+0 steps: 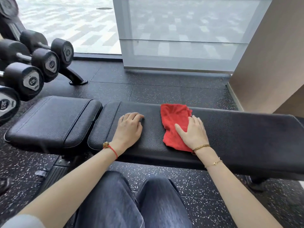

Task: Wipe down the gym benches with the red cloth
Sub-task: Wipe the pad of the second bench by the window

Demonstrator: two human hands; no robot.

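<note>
A black padded gym bench (238, 129) runs across the view in front of me, with a separate seat pad (51, 119) at its left end. The red cloth (174, 119) lies spread on the long pad. My right hand (193, 132) lies flat on the cloth's right half, fingers straight, pressing it to the pad. My left hand (129, 127) rests on the bare pad to the left of the cloth, its fingertips bent down onto the leather, holding nothing.
A rack of black dumbbells (41, 60) stands at the left, close to the seat pad. A glass wall (181, 38) is behind the bench and a beige wall (271, 55) at the right. Speckled rubber floor (164, 92) surrounds the bench. My knees (131, 195) are just below it.
</note>
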